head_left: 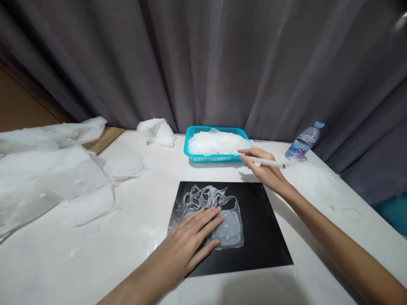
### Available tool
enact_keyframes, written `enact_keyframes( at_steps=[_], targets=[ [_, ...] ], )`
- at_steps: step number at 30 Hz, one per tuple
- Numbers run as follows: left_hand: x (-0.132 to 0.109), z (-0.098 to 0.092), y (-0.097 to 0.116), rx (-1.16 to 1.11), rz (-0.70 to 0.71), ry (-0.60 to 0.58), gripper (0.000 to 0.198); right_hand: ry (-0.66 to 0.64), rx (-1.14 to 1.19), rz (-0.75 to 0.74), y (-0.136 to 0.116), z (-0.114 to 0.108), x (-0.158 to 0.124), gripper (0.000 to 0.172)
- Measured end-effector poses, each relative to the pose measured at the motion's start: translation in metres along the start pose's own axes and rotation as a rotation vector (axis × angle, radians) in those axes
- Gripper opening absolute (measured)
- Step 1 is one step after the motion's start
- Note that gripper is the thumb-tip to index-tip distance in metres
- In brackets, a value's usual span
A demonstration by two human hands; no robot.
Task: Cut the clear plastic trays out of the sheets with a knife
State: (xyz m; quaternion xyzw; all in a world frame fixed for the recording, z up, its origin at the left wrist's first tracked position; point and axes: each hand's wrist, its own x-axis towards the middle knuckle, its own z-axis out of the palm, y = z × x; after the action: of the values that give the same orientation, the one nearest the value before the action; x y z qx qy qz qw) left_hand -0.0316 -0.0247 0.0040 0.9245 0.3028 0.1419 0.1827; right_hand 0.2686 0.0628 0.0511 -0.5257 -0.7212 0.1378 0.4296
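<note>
My left hand [197, 231] lies flat, fingers stretched out, on a pale grey rounded flat piece [229, 228] with small light spots. Clear film surrounds this piece, and a tangle of thin whitish translucent strands [210, 197] spreads above it. Both rest on a black sheet [259, 224]. Held between the fingers of my right hand [265, 169] is a slim white stick [267, 162] with a dark end pointing right. The fingertips of that hand are at the front right corner of a turquoise basket [216, 159], close to the white material [216, 143] inside it.
Crumpled translucent plastic [57, 178] covers the left of the white table [136, 237], partly over cardboard [106, 137]. Another white plastic bundle [156, 132] sits left of the basket. A tilted-looking water bottle [303, 142] is at back right, near thin clear film [318, 186]. Grey curtains [203, 63] hang behind.
</note>
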Motion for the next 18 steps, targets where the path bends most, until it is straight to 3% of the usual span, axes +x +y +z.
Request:
enact_keyframes(
  at_steps=[4, 8, 13, 18],
  targets=[
    [0.012, 0.003, -0.005, 0.018, -0.018, 0.038, 0.056, -0.304, 0.165, 0.124, -0.017, -0.009, -0.077, 0.016],
    [0.020, 0.002, -0.003, 0.129, 0.021, 0.108, 0.051, -0.485, 0.242, 0.055, -0.027, -0.012, -0.105, 0.008],
    [0.015, 0.004, 0.012, 0.172, 0.288, 0.108, 0.034, -0.512, 0.307, -0.053, -0.029, -0.011, -0.109, 0.004],
    [0.007, 0.008, 0.014, 0.204, 0.305, 0.068, 0.044, -0.444, 0.291, -0.153, -0.025, -0.007, -0.113, 0.003]
  ],
)
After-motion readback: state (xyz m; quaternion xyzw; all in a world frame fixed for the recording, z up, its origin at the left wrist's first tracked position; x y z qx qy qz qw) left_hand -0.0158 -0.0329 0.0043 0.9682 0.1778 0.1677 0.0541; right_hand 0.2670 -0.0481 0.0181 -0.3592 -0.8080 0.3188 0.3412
